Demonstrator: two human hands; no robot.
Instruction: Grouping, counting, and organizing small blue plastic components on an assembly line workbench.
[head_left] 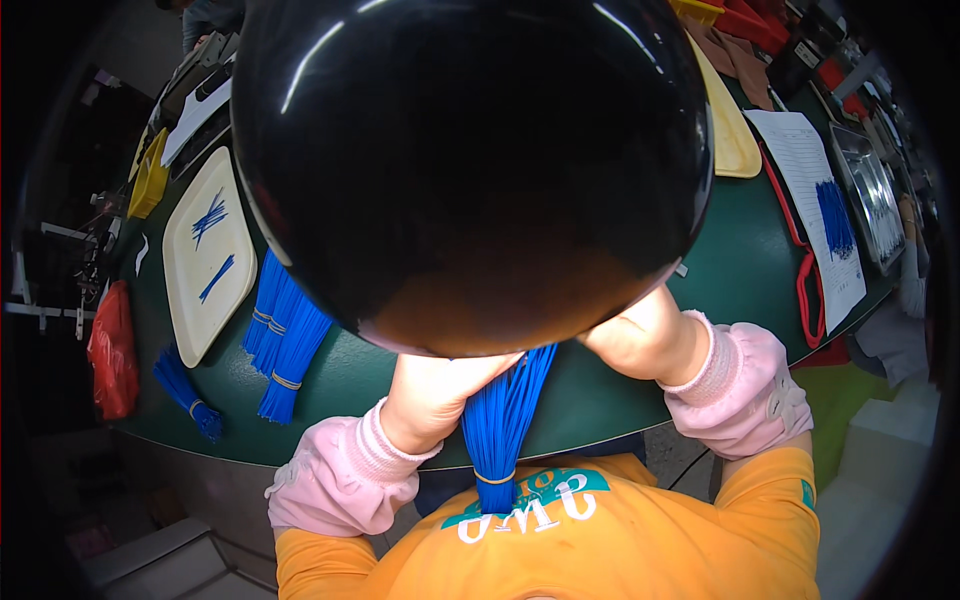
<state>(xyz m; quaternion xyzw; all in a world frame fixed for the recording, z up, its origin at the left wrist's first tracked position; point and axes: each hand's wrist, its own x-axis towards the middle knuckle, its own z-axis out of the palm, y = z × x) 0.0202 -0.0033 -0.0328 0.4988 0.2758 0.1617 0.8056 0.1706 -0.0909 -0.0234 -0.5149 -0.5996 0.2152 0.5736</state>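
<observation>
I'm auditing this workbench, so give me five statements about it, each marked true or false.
1. The left hand is beside a banded blue bundle. True.
2. The red bag lies right of that bundle. False: the red bag is at far left.
3. The left cream tray holds blue wires. True.
4. The sleeve covers are green. False: the sleeve covers are pink.
5. Blue strands rest on the paper sheet. True.

Two hands (430,395) (640,335), two sleeves (345,475) (735,385), at least four blue bundles (497,430) show.
</observation>
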